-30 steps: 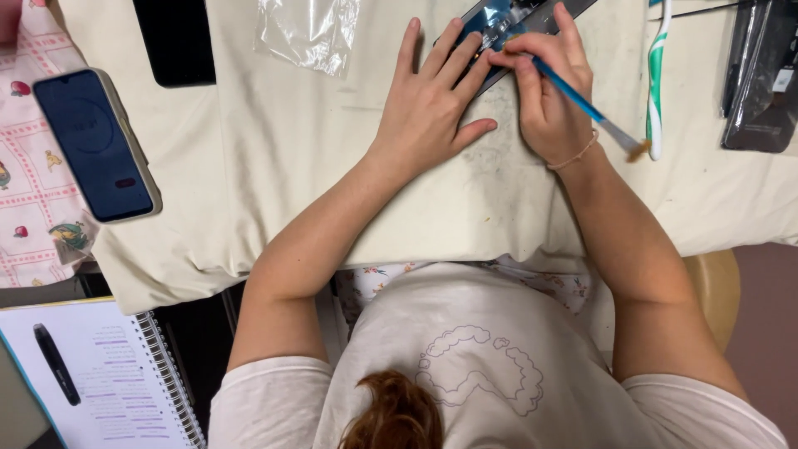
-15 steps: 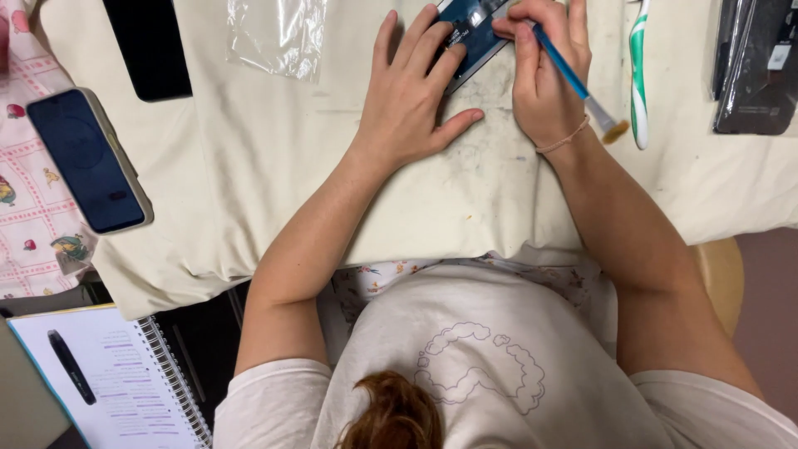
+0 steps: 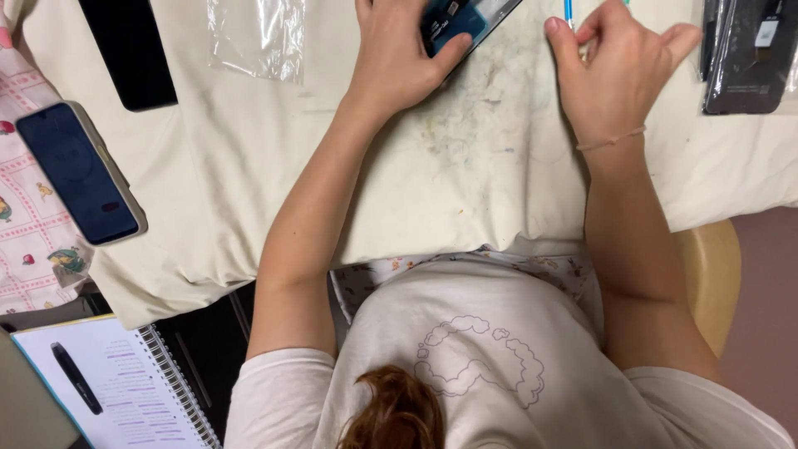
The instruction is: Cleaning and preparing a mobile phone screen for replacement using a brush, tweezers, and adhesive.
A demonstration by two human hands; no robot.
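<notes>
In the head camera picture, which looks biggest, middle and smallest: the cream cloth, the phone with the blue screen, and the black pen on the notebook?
1. Cream cloth, by far the largest; it covers most of the table.
2. Phone with the blue screen.
3. Black pen, shorter and much thinner than the phone.

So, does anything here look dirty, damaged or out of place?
Yes: the cream cloth has a patch of dark smudges between the left hand and the right hand. Nothing looks spilled or broken.
</notes>
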